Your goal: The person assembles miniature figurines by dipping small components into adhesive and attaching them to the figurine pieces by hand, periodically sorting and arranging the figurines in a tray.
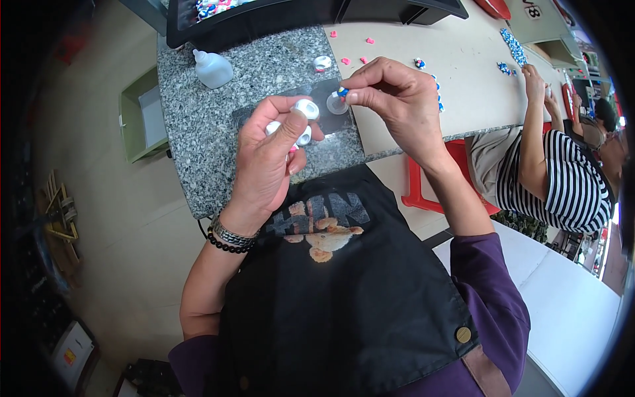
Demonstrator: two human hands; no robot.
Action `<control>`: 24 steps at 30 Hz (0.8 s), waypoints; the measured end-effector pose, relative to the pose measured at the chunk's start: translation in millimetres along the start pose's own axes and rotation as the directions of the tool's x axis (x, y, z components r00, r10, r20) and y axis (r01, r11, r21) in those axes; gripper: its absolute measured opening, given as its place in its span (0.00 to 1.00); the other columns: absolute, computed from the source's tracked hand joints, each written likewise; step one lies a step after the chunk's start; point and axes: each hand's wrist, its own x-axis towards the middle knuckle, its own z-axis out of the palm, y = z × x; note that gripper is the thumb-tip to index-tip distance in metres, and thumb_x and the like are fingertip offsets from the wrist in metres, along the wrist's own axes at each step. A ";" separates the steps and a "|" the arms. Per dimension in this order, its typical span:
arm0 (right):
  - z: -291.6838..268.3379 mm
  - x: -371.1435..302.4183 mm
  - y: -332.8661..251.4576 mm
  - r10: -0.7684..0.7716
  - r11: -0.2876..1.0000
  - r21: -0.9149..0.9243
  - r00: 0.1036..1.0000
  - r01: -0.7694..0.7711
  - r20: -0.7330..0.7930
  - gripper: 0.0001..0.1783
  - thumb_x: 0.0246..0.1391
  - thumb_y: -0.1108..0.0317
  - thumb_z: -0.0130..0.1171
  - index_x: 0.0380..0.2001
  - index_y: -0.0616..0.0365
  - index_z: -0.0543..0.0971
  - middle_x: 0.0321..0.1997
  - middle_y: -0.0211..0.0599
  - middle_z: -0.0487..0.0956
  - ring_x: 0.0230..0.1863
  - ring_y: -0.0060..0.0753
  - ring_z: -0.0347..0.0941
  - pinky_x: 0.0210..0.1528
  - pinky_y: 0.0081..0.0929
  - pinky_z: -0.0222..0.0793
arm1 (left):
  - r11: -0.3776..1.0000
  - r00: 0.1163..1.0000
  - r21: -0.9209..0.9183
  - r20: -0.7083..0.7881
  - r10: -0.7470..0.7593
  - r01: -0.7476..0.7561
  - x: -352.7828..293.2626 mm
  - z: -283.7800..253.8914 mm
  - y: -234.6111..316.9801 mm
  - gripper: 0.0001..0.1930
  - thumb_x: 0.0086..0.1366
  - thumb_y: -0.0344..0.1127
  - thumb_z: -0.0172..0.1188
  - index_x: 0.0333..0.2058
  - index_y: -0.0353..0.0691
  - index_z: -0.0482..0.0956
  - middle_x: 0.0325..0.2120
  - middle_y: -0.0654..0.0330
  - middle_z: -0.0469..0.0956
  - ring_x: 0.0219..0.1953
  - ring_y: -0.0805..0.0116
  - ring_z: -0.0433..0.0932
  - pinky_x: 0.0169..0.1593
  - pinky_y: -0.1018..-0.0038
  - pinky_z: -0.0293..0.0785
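Observation:
Several small white rounded parts with dark openings [305,109] sit in my left hand [261,155], its thumb pressed over them. A bit of pink shows beneath them. My right hand [407,106] pinches a tiny blue piece with yellow and white on it [343,92] between thumb and forefinger, a little to the right of the white parts and apart from them. Behind that pinch, a clear round dish [337,104] rests on a dark sheet [324,89] on the speckled stone tabletop [198,126]. Another white part with a pink edge [322,63] lies farther back.
A translucent squeeze bottle [213,70] stands at the back left, near a black bin [251,21] of small colored pieces. Pink bits [345,61] and blue-white pieces [512,47] lie on the beige tabletop [463,79]. At right sits a co-worker in stripes [562,178], beside a red stool [421,195].

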 end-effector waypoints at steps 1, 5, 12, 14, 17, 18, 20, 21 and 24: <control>2.0 -1.7 -3.5 0.072 0.977 0.203 0.997 -0.068 -0.012 0.06 0.46 0.80 0.65 0.30 0.65 0.82 0.28 0.37 0.80 0.31 0.25 0.78 0.36 0.20 0.75 | 1.000 1.000 0.007 -0.009 0.008 -0.008 0.6 1.8 -1.5 0.14 0.68 0.39 0.58 0.46 0.36 0.72 0.35 0.57 0.77 0.31 0.81 0.74 0.21 0.88 0.59; 6.6 -7.3 -13.5 0.095 0.935 0.346 0.995 -0.082 -0.022 0.04 0.48 0.80 0.65 0.30 0.67 0.82 0.28 0.35 0.81 0.30 0.22 0.78 0.34 0.18 0.75 | 0.999 1.000 0.042 -0.019 0.013 -0.013 1.2 8.8 -2.9 0.14 0.67 0.40 0.59 0.45 0.37 0.71 0.32 0.59 0.77 0.28 0.82 0.73 0.21 0.88 0.58; 3.8 -10.6 -11.1 -0.034 0.987 0.156 0.998 0.042 -0.055 0.05 0.43 0.80 0.68 0.27 0.66 0.82 0.26 0.37 0.80 0.28 0.26 0.78 0.31 0.20 0.74 | 0.944 0.989 0.296 0.017 0.147 -0.146 3.3 7.1 -4.6 0.13 0.64 0.39 0.64 0.40 0.36 0.74 0.28 0.64 0.77 0.24 0.83 0.71 0.24 0.86 0.62; 3.9 -10.8 -9.3 -0.036 0.988 0.150 0.997 0.045 -0.064 0.06 0.41 0.80 0.69 0.27 0.65 0.82 0.26 0.37 0.81 0.28 0.26 0.78 0.30 0.21 0.73 | 0.875 0.973 0.432 0.028 0.230 -0.219 5.9 9.7 -3.6 0.13 0.64 0.38 0.64 0.38 0.35 0.75 0.28 0.65 0.77 0.23 0.82 0.71 0.25 0.85 0.64; 6.5 -13.0 -10.5 -0.009 0.986 0.167 0.994 0.027 -0.104 0.07 0.38 0.80 0.70 0.25 0.65 0.82 0.24 0.37 0.79 0.26 0.28 0.77 0.28 0.23 0.71 | 0.775 0.945 0.562 0.039 0.325 -0.290 5.4 14.4 1.2 0.11 0.62 0.35 0.66 0.35 0.34 0.76 0.26 0.64 0.77 0.22 0.79 0.71 0.27 0.80 0.67; 5.6 -12.4 -10.2 -0.017 0.991 0.129 0.996 0.028 -0.085 0.08 0.38 0.79 0.70 0.25 0.65 0.81 0.24 0.35 0.79 0.27 0.26 0.76 0.30 0.22 0.71 | 0.641 0.898 0.664 0.110 0.425 -0.384 7.9 16.5 4.1 0.10 0.61 0.33 0.66 0.35 0.34 0.76 0.25 0.63 0.77 0.22 0.78 0.72 0.27 0.79 0.67; 6.7 -14.5 -14.3 -0.033 0.997 0.070 0.996 0.039 -0.083 0.09 0.37 0.78 0.71 0.24 0.65 0.79 0.24 0.34 0.77 0.28 0.26 0.75 0.31 0.22 0.69 | 0.473 0.827 0.738 0.205 0.523 -0.482 10.0 20.1 7.8 0.09 0.60 0.30 0.67 0.34 0.34 0.75 0.23 0.61 0.77 0.23 0.77 0.73 0.27 0.78 0.68; 6.8 -16.5 -14.1 -0.031 0.997 0.070 0.997 0.036 -0.072 0.09 0.37 0.78 0.71 0.24 0.65 0.79 0.24 0.34 0.77 0.28 0.27 0.75 0.31 0.22 0.69 | 0.473 0.825 0.734 0.210 0.525 -0.488 9.9 19.3 5.4 0.09 0.59 0.29 0.67 0.33 0.34 0.75 0.23 0.60 0.77 0.22 0.75 0.74 0.27 0.77 0.68; 2.9 -11.1 -14.6 -0.072 0.995 0.066 0.994 0.077 -0.079 0.08 0.39 0.79 0.70 0.24 0.64 0.79 0.24 0.34 0.77 0.27 0.27 0.74 0.30 0.23 0.68 | 0.464 0.830 0.739 0.230 0.508 -0.489 11.9 21.8 12.6 0.08 0.58 0.27 0.67 0.32 0.34 0.75 0.24 0.58 0.78 0.23 0.72 0.76 0.29 0.76 0.71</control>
